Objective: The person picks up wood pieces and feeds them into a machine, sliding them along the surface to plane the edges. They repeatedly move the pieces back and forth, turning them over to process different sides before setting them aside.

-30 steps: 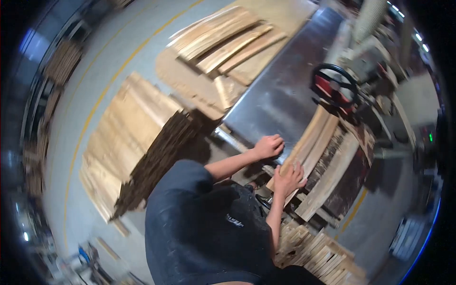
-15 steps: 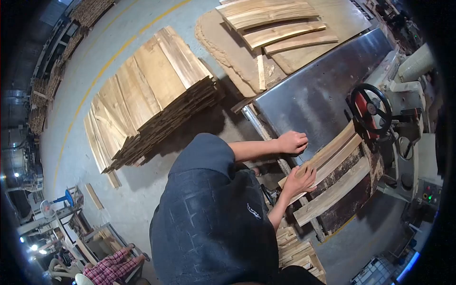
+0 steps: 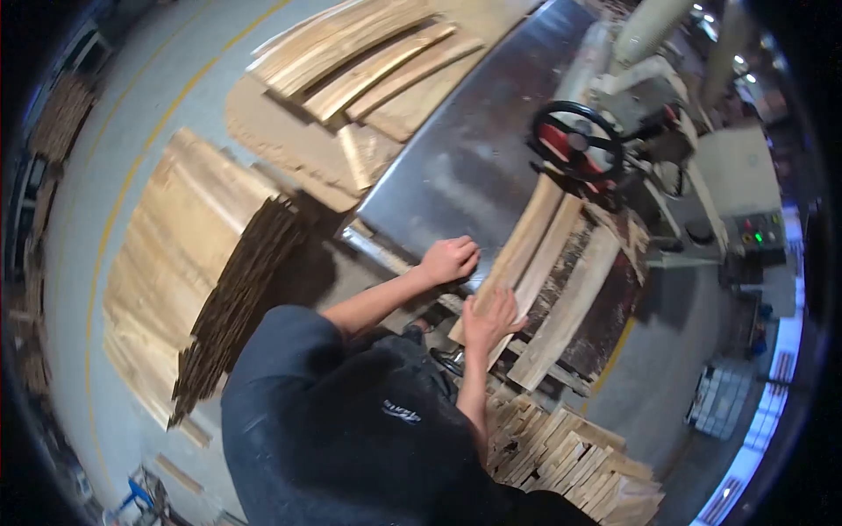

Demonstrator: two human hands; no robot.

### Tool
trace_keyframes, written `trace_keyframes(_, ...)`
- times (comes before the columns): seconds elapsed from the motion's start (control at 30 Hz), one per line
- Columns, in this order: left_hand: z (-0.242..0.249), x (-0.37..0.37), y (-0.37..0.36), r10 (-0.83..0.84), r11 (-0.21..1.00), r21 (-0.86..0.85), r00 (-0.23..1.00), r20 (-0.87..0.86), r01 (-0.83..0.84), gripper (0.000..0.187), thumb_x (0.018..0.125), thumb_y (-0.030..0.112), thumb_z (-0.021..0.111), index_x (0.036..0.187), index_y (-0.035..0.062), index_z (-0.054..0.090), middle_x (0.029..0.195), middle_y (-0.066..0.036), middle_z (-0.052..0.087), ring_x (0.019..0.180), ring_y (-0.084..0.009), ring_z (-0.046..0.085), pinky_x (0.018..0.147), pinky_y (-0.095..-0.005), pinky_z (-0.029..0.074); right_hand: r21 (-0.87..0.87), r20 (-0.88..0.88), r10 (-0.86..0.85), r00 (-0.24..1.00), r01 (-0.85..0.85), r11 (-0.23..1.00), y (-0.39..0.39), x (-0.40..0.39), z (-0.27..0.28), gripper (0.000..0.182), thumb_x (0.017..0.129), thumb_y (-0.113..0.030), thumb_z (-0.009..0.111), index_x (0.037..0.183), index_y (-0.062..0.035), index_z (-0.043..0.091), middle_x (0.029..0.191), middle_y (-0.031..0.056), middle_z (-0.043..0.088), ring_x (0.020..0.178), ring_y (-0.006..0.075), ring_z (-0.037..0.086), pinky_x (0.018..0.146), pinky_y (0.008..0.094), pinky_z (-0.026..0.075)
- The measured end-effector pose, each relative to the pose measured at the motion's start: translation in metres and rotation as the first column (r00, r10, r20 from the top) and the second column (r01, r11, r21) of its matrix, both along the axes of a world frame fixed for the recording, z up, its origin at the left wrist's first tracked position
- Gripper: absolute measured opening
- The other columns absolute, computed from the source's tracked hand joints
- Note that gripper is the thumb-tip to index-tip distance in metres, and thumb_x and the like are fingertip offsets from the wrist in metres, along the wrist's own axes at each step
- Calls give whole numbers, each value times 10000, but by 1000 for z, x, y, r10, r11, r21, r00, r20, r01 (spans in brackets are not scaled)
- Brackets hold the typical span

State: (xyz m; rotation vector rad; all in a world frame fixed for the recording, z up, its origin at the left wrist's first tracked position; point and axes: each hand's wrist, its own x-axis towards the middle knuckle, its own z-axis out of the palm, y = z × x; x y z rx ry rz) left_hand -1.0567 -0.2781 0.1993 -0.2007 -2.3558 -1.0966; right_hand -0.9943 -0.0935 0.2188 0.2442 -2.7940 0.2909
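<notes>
My left hand [image 3: 450, 260] rests near the front edge of a smooth metal machine table [image 3: 421, 188], its fingers curled into a loose fist; no object shows in it. My right hand [image 3: 491, 317] lies with fingers spread over the near part of a long curved wooden board [image 3: 521, 241]. That board's far end lies below a black handwheel [image 3: 577, 140] on the machine. Right beside it lies a second narrow curved strip [image 3: 551, 256], partly under my right fingers. Farther right, across a gap strewn with wood chips, is a separate curved piece [image 3: 570, 302].
Left of me stands a tall stack of wide boards [image 3: 175, 254]. More curved boards [image 3: 351, 44] lie on a brown sheet [image 3: 263, 131] beyond the metal table. Cut wood pieces [image 3: 561, 451] are piled near my right side. A control panel [image 3: 759, 232] with a green light is at right.
My view has swung to the right, so the machine and stacks appear farther left. My right hand stays on the curved board and my left hand stays curled by the table edge.
</notes>
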Motion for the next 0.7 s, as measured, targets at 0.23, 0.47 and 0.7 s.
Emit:
trace_keyframes(0.23,2,1,0,6,999,-33,999,34,-5,124,905,143,713,848,54,648,793,-126,600,667,-364,653,591,-471,535,3,-3,26,1000,-26,1000,-4,1,9,465,841,-421,770,1139,-72,694,1407,122,562,1378,333,477,1110,767,244)
trace_keyframes(0.47,0,-2,5,8,999,-50,1000,30,-6,116,925,142,718,858,68,659,753,-124,596,627,-347,640,557,-457,520,-74,67,37,997,-32,997,-1,3,21,494,841,-405,761,1207,-91,651,1398,123,523,1382,310,443,1087,757,242)
trace_keyframes(0.7,-5,-2,4,-3,996,-88,999,35,6,102,920,137,721,873,58,676,756,-128,605,621,-354,640,543,-455,511,-112,78,14,997,-6,994,0,5,19,538,800,-417,784,1216,-92,679,1408,123,520,1397,305,421,1129,726,196)
